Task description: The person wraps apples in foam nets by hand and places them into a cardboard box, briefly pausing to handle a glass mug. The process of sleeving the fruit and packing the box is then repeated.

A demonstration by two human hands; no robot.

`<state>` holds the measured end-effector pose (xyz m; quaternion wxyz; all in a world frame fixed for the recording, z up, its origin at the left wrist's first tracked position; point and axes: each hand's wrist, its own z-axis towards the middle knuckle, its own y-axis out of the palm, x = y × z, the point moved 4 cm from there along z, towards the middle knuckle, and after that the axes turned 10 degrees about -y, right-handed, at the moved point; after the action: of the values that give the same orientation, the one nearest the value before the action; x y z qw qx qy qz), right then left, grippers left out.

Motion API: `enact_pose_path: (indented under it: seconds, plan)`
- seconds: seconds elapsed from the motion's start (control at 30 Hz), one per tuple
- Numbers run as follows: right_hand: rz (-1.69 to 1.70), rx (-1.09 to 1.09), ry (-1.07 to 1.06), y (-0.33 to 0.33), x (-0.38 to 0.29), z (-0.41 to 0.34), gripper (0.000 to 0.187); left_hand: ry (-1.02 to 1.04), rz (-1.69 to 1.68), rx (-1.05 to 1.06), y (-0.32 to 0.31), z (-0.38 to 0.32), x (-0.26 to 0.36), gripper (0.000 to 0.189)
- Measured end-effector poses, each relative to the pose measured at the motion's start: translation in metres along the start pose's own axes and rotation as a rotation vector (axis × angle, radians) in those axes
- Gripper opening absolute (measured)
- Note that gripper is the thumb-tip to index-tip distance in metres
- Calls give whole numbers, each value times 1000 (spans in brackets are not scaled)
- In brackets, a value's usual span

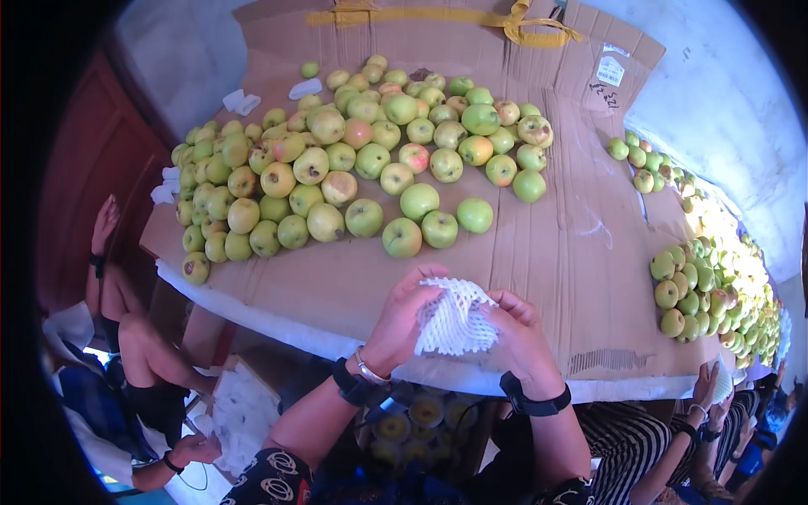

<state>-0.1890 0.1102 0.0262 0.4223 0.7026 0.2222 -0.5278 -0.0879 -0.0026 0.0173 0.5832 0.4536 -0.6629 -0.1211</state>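
Observation:
Between my two hands, over the near edge of the cardboard-covered table, is a white foam net sleeve. My left hand grips its left side, and my right hand pinches its right side. Whether anything is inside the sleeve cannot be told. Beyond my hands a large heap of green and reddish apples spreads over the cardboard, some with brown blemishes. The nearest is a green apple just past my left hand.
Below the table edge, a box holds apples. At the left a person sits beside a box of white foam sleeves. On the right lies another apple heap, with a co-worker's hands holding a sleeve. Foam sleeves lie at the back left.

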Motion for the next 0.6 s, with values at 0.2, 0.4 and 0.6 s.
enact_pose_path:
  seconds: [0.2, 0.4, 0.6]
  plan:
    - [429, -32, 78, -1, -1, 8, 13, -67, -166, -144, 15, 5, 6, 26]
    - [653, 48, 31, 11, -12, 17, 19, -3, -218, -209, 15, 14, -4, 35]
    - [580, 241, -218, 5, -5, 24, 15, 170, 68, 100, 13, 10, -12, 34]
